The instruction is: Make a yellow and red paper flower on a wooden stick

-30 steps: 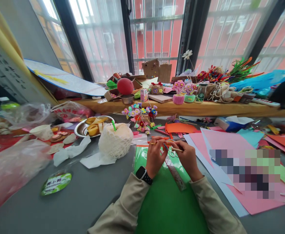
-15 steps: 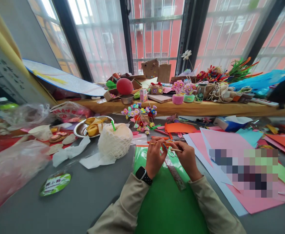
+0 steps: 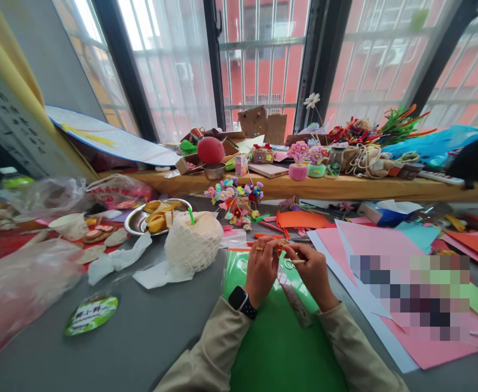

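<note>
Above a glossy green sheet (image 3: pixel 280 354), my two hands meet, fingertips almost touching. My left hand (image 3: pixel 262 272), with a ring and a watch, is closed in a pinch; a small dark thing shows at its fingertips, too small to name. A thin pale wooden stick (image 3: pixel 299 262) pokes out of my right hand (image 3: pixel 312 272), whose fingers are closed around it. Under the hands lie a patterned ruler (image 3: pixel 295 301) and what look like white scissor handles (image 3: pixel 289 264), partly hidden by the fingers.
Left of the sheet stand a net-wrapped coconut (image 3: pixel 194 242) with a green straw and a metal bowl of peels (image 3: pixel 135 220). Pink paper sheets (image 3: pixel 435 348) lie to the right. Behind are a bunch of small craft flowers (image 3: pixel 234 201) and a crowded windowsill (image 3: pixel 263 187).
Both hands stay together over the green sheet. The fingers have shifted slightly, and the stick in my right hand now lies a little lower. The camera view has tilted a little.
</note>
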